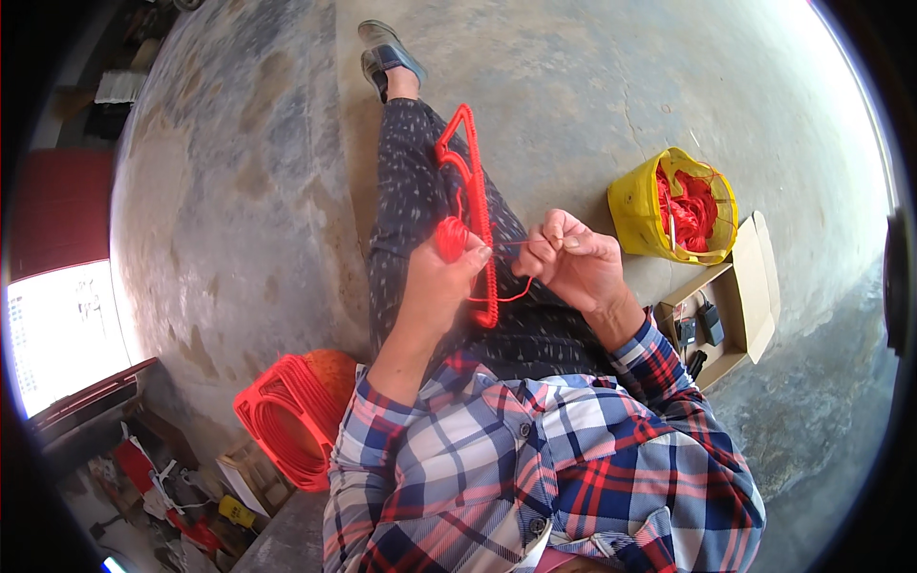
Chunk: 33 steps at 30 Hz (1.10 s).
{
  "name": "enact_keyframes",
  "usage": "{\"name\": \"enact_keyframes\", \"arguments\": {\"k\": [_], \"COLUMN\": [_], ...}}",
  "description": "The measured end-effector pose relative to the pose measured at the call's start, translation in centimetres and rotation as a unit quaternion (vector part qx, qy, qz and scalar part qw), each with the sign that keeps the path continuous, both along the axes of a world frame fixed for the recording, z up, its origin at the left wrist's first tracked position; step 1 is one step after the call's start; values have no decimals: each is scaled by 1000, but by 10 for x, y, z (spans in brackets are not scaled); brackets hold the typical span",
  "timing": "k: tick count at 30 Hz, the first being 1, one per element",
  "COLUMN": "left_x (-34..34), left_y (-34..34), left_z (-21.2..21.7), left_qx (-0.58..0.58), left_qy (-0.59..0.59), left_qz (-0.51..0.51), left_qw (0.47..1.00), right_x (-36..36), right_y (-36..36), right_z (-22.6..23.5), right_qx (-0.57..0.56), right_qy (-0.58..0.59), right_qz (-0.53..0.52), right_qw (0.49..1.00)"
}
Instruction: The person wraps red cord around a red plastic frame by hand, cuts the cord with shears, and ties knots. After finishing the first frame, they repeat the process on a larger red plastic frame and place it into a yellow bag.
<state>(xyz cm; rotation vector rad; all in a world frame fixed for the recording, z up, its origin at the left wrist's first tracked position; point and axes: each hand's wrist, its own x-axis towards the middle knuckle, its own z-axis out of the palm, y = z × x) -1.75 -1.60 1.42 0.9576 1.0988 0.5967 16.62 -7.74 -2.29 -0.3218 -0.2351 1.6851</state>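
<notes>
A narrow red frame (479, 196) wound with cord lies lengthwise over my lap, its far end pointed. My left hand (435, 285) is closed at the frame's near half, with a small bundle of red cord (451, 235) sticking up from its grip. My right hand (585, 265) sits just right of the frame, thumb and finger pinched on a thin red strand. That strand runs taut between the two hands. Below it, a slack loop of cord (516, 296) curves from the frame toward my right hand. My left palm is hidden from view.
A yellow bucket (635, 215) filled with red cord stands on the concrete floor to the right. Beside it, an open cardboard box (757, 286) holds black devices. Stacked red frames (287, 420) rest by my left elbow. Mixed clutter (181, 506) fills the lower left.
</notes>
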Motion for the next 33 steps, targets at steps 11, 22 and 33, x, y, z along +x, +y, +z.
{"name": "enact_keyframes", "arguments": {"k": [11,22,33], "left_x": [-2,-2,-1], "left_y": [7,18,4], "left_z": [5,13,10], "left_qx": [61,342,488], "left_qy": [24,394,319], "left_qz": [-13,-196,-224], "left_qw": [998,830,781], "right_x": [-4,-19,-20], "right_y": [-3,17,32], "right_z": [19,80,47], "right_qx": [-20,245,124], "right_qy": [-199,-835,-872], "right_qz": [255,-69,128], "right_qw": [946,488,457]}}
